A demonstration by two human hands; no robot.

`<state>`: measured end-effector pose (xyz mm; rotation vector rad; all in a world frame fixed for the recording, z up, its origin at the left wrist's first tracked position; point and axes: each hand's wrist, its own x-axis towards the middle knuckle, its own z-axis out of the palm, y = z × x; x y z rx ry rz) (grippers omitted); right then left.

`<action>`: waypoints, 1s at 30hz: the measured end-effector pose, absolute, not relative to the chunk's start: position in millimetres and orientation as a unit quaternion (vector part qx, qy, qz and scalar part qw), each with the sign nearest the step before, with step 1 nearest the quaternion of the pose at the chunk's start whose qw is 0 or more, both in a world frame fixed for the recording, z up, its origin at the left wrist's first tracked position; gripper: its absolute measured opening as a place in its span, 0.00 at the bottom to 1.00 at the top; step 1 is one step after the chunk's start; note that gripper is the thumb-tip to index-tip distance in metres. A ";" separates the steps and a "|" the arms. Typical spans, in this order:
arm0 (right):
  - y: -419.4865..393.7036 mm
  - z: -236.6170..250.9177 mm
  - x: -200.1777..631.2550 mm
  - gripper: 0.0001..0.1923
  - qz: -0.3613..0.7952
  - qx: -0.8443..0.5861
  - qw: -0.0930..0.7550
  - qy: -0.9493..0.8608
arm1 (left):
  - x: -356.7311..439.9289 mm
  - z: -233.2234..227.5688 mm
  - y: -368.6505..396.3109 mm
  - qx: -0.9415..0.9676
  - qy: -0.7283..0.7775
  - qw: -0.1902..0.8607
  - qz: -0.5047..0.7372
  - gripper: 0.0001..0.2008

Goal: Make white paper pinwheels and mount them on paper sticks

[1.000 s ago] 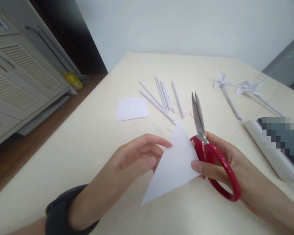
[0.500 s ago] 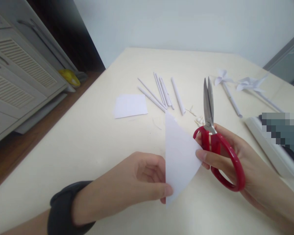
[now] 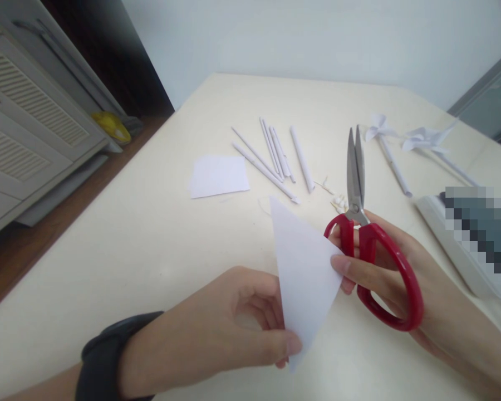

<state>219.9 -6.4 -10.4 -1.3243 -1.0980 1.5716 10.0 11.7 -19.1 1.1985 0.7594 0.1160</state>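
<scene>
Since a second ago you have turned the folded paper triangle [image 3: 304, 273] from lying slanted to standing nearly upright, and your left hand [image 3: 237, 323] has slid from its upper edge down to its lower tip.

Head view: your left hand pinches that tip between thumb and fingers at 6 o'clock. Your right hand [image 3: 384, 267] grips the red scissors [image 3: 369, 245], blades closed and pointing toward 12 o'clock, its thumb touching the triangle's right corner. Out on the desk [image 3: 150, 245] lie a paper square [image 3: 219, 175] at 11 o'clock, rolled paper sticks [image 3: 275, 159] at 12, and two paper pinwheels [image 3: 401, 142] at 1 o'clock.
</scene>
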 end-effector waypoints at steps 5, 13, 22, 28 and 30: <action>-8.0 -12.6 223.3 0.05 0.620 -0.514 0.391 -0.445 | 8.8 -22.4 13.2 0.519 0.356 0.769 0.110 0.04; -4.3 -12.5 221.8 0.11 0.711 -0.436 0.340 -0.435 | 9.3 -15.2 15.6 0.536 0.390 0.721 0.203 0.09; -18.6 -24.3 220.1 0.28 0.821 -0.324 0.273 -0.383 | 1.6 -16.1 12.4 0.576 0.429 0.616 0.325 0.09; -16.1 -21.2 213.8 0.29 0.742 -0.389 0.278 -0.469 | 3.4 -15.7 15.9 0.539 0.443 0.616 0.365 0.07; -19.8 -25.3 211.3 0.27 0.736 -0.383 0.283 -0.481 | 3.2 -15.1 16.1 0.538 0.450 0.612 0.365 0.07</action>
